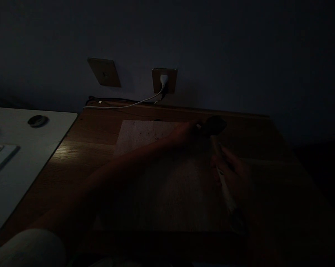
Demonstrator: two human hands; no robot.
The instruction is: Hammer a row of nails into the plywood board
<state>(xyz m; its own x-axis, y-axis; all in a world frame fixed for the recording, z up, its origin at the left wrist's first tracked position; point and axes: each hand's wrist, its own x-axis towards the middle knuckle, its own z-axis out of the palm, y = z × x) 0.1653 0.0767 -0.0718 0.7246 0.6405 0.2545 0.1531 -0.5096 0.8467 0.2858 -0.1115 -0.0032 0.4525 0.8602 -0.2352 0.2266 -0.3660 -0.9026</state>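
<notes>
Very dim room, seen from head height; I take clock directions from the centre of the view. A pale rectangular sheet or board (pixel 132 131) lies on a wooden table (pixel 84 148), mostly toward 6 o'clock. The left arm crosses it from 7 o'clock, bringing the left hand (pixel 182 131) just past centre, beside a dark rounded object (pixel 214 126) at 3 o'clock. I cannot tell how far those fingers are open, or whether they hold it. Toward 4 o'clock, the right hand (pixel 234 170) has its fingers closed around a slim pale stick-like tool (pixel 224 185), its upper end pointing to 11 o'clock, close to the dark object; contact is unclear. I judge the step in hand to be bringing tool and object together; the next move seems to call for a steady left hand and careful aim of the tool's tip.
</notes>
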